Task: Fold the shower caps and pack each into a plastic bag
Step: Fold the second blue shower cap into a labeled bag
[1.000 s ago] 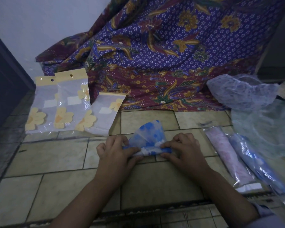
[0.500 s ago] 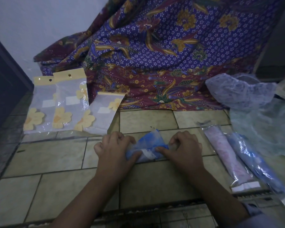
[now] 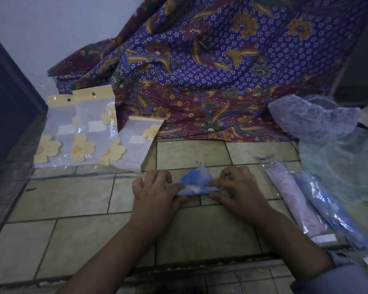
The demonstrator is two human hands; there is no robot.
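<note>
- A blue-and-white shower cap [image 3: 197, 183], folded down to a small wedge, lies on the tiled floor [image 3: 72, 194] about midway across it, just in front of the patterned cloth's hem.
- The left hand [image 3: 155, 192] pinches the cap's left end between thumb and fingers, the other fingers curled above the tiles.
- The right hand [image 3: 236, 187] pinches the right end, fingertips pressing the folded edge down against the floor.
- Toward the floor's right edge lie two packed bags side by side and touching: one holding a pink cap [image 3: 293, 200], one a blue cap [image 3: 331, 211].
- Beyond them, at the far right, loose caps are heaped: a pale lilac one [image 3: 312, 117] on top of a greenish one [image 3: 344, 166].
- At the far left, three empty plastic bags [image 3: 94, 132] with yellow flower prints and yellow headers overlap in a row.
- A purple and maroon batik cloth [image 3: 210, 71] drapes down across the floor's far edge.
</note>
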